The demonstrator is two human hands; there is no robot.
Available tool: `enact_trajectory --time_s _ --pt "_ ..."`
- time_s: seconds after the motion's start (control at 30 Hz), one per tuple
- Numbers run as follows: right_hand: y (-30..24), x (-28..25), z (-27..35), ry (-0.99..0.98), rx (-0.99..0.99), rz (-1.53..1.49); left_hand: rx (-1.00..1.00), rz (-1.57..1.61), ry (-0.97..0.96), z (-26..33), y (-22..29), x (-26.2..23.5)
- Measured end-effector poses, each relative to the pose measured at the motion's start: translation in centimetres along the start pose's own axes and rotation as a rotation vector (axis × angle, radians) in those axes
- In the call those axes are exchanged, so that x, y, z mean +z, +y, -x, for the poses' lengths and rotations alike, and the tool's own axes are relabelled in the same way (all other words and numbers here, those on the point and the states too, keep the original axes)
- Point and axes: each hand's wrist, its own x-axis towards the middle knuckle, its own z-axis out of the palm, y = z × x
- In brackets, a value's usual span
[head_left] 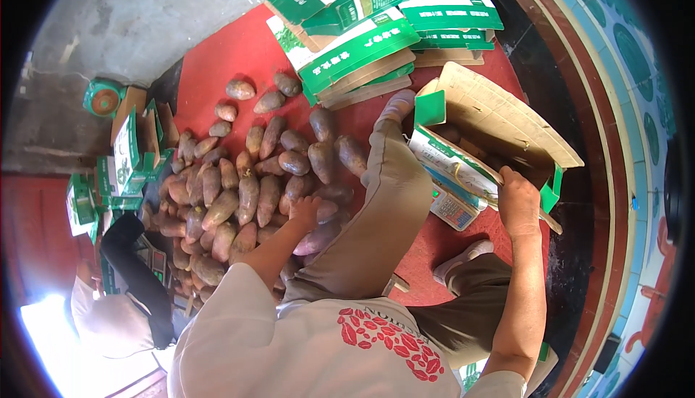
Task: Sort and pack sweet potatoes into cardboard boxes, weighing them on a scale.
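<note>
At center, your left hand (305,213) lies among the heaped tubers (248,199), fingers bent over one; whether they grip it, you can't tell from here. Right of center, your right hand (518,199) curls around the near rim of the open carton (510,112), likely to steady it. Its raised flap leaves the mouth clear. The keypad scale (454,208) pokes out beside it, facing you, probably for easy reading; flattened cartons (362,54) stack at upper center, presumably saving floor space.
</note>
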Motion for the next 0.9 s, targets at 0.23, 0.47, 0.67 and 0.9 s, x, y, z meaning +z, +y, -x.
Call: enact_trajectory --time_s 0.23,0.47,0.67,0.9 --pt "-0.2 -0.1 -0.2 0.009 -0.009 -0.015 -0.036 -0.041 0.074 -1.8 0.0 3.0" --pt "-0.1 -0.4 -0.2 0.013 0.002 -0.028 -0.019 -0.058 0.025 -2.2 0.3 2.2" --pt "-0.2 -0.4 -0.5 -0.047 0.057 -0.054 -0.042 -0.042 -0.070 -2.7 -0.5 1.6" --pt "-0.1 -0.4 -0.1 -0.049 0.039 -0.081 -0.104 0.098 -0.164 -2.6 -1.7 -2.5"
